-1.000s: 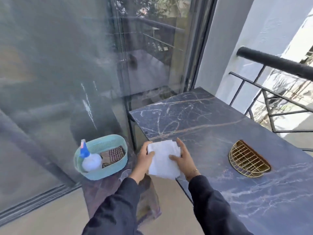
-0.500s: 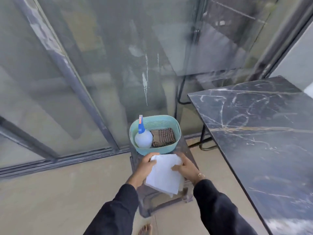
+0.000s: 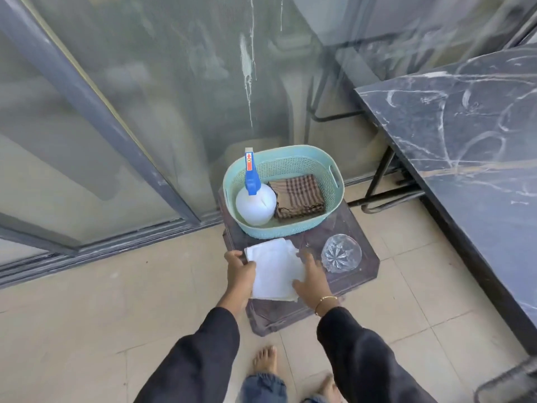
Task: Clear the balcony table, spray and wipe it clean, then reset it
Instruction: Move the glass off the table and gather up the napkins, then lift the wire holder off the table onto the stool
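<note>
Marble table (image 3: 465, 146) cut off at right edge, stool (image 3: 357, 274) partly hidden under basket (image 3: 290, 228), perhaps translucent

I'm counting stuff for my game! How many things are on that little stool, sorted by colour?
White: 2, the folded napkins and the spray bottle
Teal: 1, the basket
Brown checked: 1, the cloth in the basket
Clear glass: 1, the dish
Total: 5
</note>
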A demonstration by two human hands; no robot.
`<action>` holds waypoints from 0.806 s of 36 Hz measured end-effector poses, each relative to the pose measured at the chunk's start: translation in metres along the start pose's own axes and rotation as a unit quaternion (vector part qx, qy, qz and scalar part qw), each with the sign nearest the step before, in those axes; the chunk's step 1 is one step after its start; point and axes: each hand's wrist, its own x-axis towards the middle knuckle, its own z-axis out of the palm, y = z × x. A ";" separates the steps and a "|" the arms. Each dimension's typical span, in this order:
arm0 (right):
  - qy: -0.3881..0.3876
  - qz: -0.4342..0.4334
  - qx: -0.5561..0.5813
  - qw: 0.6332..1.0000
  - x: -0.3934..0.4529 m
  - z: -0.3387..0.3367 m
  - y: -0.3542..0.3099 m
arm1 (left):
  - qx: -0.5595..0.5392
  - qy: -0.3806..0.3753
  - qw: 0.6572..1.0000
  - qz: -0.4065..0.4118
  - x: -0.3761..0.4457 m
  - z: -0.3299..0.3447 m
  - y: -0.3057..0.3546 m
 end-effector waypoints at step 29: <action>0.502 -0.153 -0.002 0.851 -0.080 -0.161 -0.025 | 0.214 -0.138 0.851 0.459 -0.141 0.118 0.156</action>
